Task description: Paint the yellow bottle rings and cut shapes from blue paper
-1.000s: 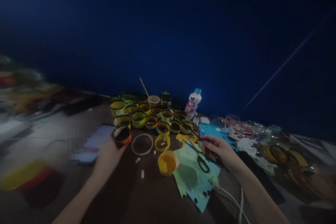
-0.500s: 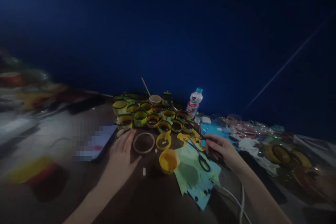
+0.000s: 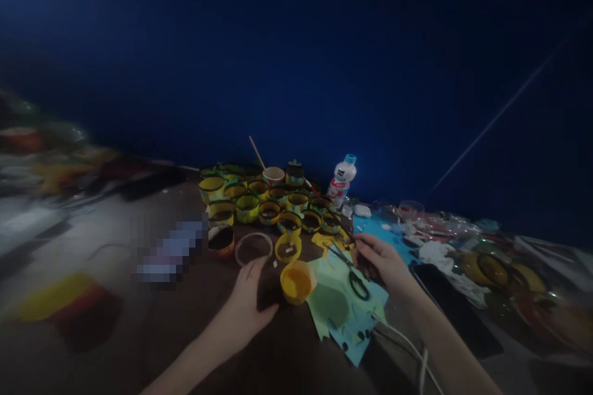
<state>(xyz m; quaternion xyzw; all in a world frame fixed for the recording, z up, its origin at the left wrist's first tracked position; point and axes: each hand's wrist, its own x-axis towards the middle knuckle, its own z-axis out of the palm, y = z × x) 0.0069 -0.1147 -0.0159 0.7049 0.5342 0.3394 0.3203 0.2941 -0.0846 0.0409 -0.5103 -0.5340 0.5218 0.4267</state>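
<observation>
My left hand (image 3: 248, 302) lies low on the dark table with thumb and fingers apart, just left of a yellow cup (image 3: 296, 281). A dark patch sits between the hand and the cup; I cannot make out what it is. My right hand (image 3: 377, 259) is pinched on a thin dark stick (image 3: 340, 228) that points up-left toward a cluster of yellow ring pots (image 3: 259, 203). Black scissors (image 3: 354, 278) lie on green and blue paper sheets (image 3: 338, 315) under that hand. An orange-rimmed dark pot (image 3: 221, 241) stands left of a clear ring (image 3: 252, 248).
A small white bottle with a blue cap (image 3: 341, 182) stands behind the pots, beside a paper cup with a stick (image 3: 273, 174). Cluttered plastic and paper scraps (image 3: 463, 253) cover the right side. A white cable (image 3: 407, 345) runs near my right forearm. A blue wall rises behind.
My left hand set the orange-rimmed dark pot down beside the clear ring, then moved right to the yellow cup. My right hand barely shifted, still holding the stick.
</observation>
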